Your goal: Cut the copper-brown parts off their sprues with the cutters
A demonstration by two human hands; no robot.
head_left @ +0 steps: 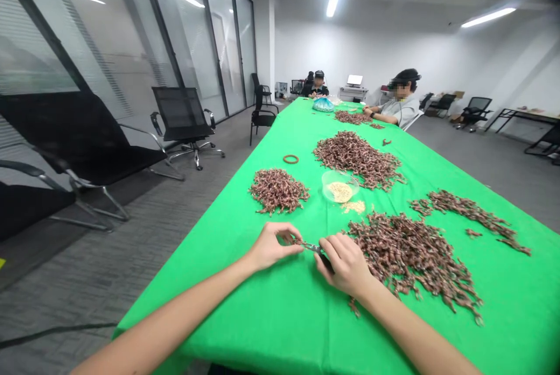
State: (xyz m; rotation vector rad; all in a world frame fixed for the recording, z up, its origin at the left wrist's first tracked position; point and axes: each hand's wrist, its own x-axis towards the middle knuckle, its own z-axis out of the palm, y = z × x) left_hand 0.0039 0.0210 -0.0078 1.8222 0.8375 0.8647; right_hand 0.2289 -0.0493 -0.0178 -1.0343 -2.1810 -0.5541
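Far left of a round clear plastic bowl, black-framed glass partitions, black mesh chairs and grey carpet. Beneath the bowl, a long table draped in bright green cloth; well beyond, a white wall and two people at the table. Left of the bowl, a small heap of gnarled reddish-brown pieces and a brown ring. In front and to the left, the left hand, thumb and fingers pinched on one gnarled reddish-brown piece; meeting it, slim metal-nosed pliers, clasped in the right hand. Far behind the bowl, a blue-tinted plastic bag, contents unclear. In the bowl, pale cream grains, some spilled in front. Behind, a larger heap; front right, another heap; farther right, a loose strip.
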